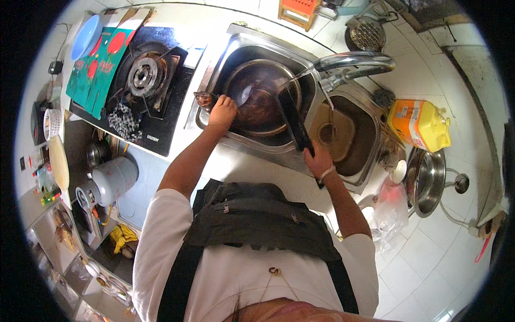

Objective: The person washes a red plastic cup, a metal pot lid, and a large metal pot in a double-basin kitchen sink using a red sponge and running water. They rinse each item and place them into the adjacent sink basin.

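Note:
A round pan with a dark, brown-stained inside sits in the left basin of a steel double sink. Its long black handle points towards me, and my right hand is closed around the handle's near part. At the pan's left edge is my left hand, fingers curled; whether it grips the rim or a small item is unclear. A brown, shiny object of unclear kind lies just left of those fingers. Water runs from the curved chrome faucet into the pan.
Left of the sink stands a gas stove with a burner, a checkered cloth and a green panel. The right basin adjoins the pan's basin. Farther right are a yellow jug, a steel bowl and a plastic bag.

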`<state>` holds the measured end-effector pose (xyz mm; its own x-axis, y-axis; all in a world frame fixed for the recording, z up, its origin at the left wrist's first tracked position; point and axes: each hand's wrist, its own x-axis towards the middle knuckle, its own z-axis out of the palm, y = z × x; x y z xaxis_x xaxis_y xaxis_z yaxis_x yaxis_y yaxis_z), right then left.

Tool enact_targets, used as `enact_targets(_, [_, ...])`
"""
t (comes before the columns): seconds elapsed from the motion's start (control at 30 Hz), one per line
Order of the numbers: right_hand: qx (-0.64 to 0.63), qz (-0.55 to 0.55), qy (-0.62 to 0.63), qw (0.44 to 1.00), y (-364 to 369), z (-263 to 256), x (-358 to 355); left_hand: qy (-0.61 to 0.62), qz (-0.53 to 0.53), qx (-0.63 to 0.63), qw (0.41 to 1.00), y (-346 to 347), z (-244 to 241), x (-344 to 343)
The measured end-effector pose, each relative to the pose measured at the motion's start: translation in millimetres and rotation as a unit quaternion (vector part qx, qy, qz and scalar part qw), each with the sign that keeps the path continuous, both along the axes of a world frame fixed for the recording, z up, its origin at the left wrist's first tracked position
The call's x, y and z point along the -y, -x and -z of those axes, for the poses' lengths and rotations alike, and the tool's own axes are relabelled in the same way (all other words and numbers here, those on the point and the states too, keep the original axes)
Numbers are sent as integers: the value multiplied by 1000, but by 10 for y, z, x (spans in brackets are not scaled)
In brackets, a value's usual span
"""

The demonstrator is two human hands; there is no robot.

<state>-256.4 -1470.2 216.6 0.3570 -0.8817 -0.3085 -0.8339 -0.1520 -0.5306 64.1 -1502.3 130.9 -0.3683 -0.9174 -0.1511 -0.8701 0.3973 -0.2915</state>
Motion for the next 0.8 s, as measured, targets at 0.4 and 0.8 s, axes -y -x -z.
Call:
enact_targets(0.4, [-172, -143, -84, 971, -712, 484, 1059, 12, -6, -19, 1000, 15, -10, -64])
enact_targets(0.8, [-211, -65, -43, 974, -800, 614, 1357, 58, 2, 4, 998, 24, 47, -84])
